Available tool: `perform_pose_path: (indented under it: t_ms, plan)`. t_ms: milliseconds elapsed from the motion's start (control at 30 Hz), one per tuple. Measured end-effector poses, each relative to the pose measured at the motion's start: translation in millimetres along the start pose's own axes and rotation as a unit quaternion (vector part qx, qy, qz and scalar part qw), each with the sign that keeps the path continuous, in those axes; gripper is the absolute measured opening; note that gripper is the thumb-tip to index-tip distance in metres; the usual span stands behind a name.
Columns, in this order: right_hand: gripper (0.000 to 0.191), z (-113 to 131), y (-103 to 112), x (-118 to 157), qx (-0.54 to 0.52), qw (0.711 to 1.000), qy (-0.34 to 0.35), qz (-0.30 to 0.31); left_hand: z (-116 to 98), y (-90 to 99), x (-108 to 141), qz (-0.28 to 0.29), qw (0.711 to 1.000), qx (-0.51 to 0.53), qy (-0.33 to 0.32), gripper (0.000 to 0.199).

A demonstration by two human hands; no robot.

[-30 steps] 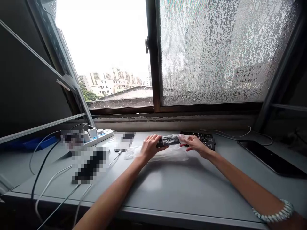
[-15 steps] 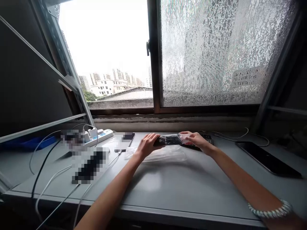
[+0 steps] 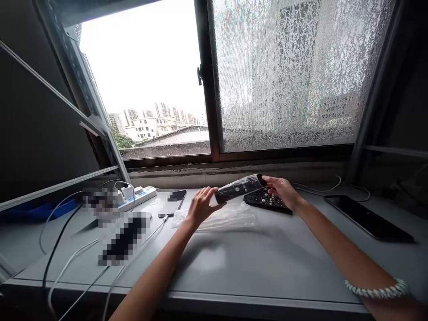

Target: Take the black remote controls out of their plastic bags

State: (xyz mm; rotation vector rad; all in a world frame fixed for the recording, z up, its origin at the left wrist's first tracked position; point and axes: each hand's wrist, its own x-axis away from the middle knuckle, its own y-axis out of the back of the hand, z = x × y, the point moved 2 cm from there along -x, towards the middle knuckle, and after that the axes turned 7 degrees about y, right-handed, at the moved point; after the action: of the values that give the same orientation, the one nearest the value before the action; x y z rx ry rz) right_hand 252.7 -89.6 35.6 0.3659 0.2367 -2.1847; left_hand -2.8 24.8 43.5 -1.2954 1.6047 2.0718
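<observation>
Above the desk, a black remote control (image 3: 238, 189) in a clear plastic sleeve is held between both hands, its right end tilted up. Its left end is gripped by my left hand (image 3: 201, 206), thumb below and fingers above. At the raised right end, the fingertips of my right hand (image 3: 282, 191) pinch the sleeved remote. Behind and below it lie black remotes with many buttons (image 3: 269, 200), partly hidden by the right hand; how many, I cannot tell. A clear plastic bag (image 3: 230, 218) lies crumpled on the desk beneath the held remote.
On the left stand a white power strip (image 3: 143, 196), white and black cables (image 3: 68, 267) and blurred-out items. A phone-like device (image 3: 174, 200) lies near the strip. At right rests a black tablet (image 3: 369, 218). A wet window (image 3: 287, 80) and metal rack posts (image 3: 100, 98) border the desk (image 3: 267, 267).
The remote's right end has swung upward from nearly level. My right hand has shifted its pinch on that end, and more of the remotes behind shows. The camera view has turned slightly.
</observation>
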Motion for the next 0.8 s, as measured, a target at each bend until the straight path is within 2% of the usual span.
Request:
perform_pose_path:
  t_ms: [67,200,300,367,467,500,567,667,700,800]
  plan:
    - [0.033,-2.9,9.6,-4.0,-0.025,0.998,-0.019,-0.055,3.9,0.5,0.0,0.016,1.000,0.014,0.020,0.041]
    - [0.031,-10.2,28.7,-11.0,-0.025,0.990,-0.026,-0.137,10.8,-6.5,1.9,0.087,0.994,0.012,0.070,0.040]
    - [0.032,-13.9,36.5,-12.5,-0.009,0.984,-0.017,-0.179,13.9,-10.6,4.6,0.104,0.991,0.003,0.088,0.044]
    - [0.033,-15.6,38.2,-11.9,0.003,0.981,-0.010,-0.192,14.6,-10.5,6.2,0.115,0.991,0.015,0.073,0.037]
    - [0.034,-18.2,39.3,-10.4,0.025,0.977,-0.004,-0.212,13.1,-6.3,6.8,0.137,0.990,0.024,0.031,0.009]
    - [0.035,-19.0,39.8,-10.1,0.035,0.975,-0.001,-0.221,11.7,-4.0,6.3,0.136,0.990,0.022,0.022,0.007]
    - [0.034,-19.7,39.9,-10.0,0.056,0.969,0.007,-0.239,6.9,0.8,4.4,0.129,0.991,0.024,0.013,0.028]
    - [0.035,-17.6,34.7,-10.2,0.080,0.968,0.029,-0.234,-4.6,4.6,2.4,0.142,0.988,0.064,-0.004,0.028]
    - [0.036,-15.9,31.1,-10.2,0.084,0.971,0.040,-0.220,-8.6,4.4,2.7,0.163,0.983,0.084,-0.011,0.028]
    - [0.042,-8.2,18.3,-9.0,0.099,0.980,0.076,-0.153,-16.5,-0.1,6.9,0.255,0.958,0.129,-0.021,0.048]
